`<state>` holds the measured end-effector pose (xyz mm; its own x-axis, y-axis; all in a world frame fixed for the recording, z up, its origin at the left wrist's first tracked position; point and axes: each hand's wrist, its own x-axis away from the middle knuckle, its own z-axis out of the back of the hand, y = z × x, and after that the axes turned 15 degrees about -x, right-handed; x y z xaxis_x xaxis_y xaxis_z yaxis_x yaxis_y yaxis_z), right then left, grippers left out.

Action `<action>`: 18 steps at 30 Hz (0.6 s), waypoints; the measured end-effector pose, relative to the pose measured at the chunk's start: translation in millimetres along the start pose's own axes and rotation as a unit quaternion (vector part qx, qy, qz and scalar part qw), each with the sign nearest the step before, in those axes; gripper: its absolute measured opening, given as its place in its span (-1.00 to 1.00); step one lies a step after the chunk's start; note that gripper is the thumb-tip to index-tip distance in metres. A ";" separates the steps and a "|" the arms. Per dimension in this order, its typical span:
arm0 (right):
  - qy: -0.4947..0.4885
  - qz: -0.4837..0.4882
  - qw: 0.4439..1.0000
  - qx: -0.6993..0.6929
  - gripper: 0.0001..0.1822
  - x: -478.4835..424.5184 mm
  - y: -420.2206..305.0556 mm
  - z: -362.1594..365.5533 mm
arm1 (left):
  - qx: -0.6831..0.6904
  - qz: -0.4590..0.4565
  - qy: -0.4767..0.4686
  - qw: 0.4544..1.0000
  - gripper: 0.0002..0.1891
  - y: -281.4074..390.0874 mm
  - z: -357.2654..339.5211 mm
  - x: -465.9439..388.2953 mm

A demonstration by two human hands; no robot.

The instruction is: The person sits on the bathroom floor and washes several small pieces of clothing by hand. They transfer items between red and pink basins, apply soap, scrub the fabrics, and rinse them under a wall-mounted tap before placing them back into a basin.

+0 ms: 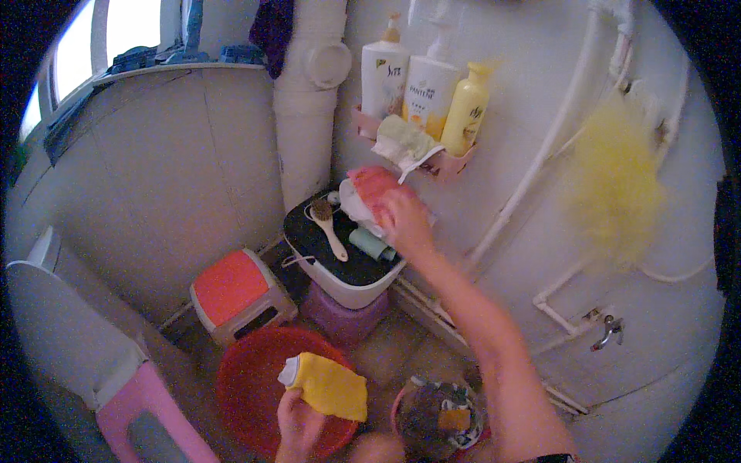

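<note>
My left hand (pixel 299 418) grips a yellow cloth (pixel 331 386) with a white edge, held above the red basin (pixel 250 370). Stretched up and away, my right hand (pixel 405 219) has its fingers against a red and white plastic bag (pixel 370 191) at the back of a dark-topped stool (pixel 304 231); whether they close on it is hard to see. On the same stool lie a wooden-handled brush (pixel 331 228), bristles up, and a rolled green tube (pixel 370 243).
A pink wall rack (pixel 457 164) holds several pump bottles and a draped pale cloth (pixel 405 140). A red-topped box (pixel 231 286) stands left of the stool. A smaller basin (pixel 425 414) with soaking items sits right of the red one. A tap (pixel 609 334) juts from the right wall. A pink-and-grey chair (pixel 130 393) is at left.
</note>
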<state>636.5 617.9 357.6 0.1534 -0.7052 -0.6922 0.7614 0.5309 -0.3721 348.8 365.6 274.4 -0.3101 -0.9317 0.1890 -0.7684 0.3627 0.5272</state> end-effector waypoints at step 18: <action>0.022 0.009 0.991 0.132 -0.65 -89.7 -67.0 133.8 | -0.036 0.037 -0.117 0.992 -0.49 16.9 -56.7 -36.0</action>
<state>656.0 582.7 527.4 0.1457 -0.6724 -0.7257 0.8977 0.3982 -0.1888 378.7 404.3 323.5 -0.4917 -0.8701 0.0355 -0.6999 0.4191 0.5783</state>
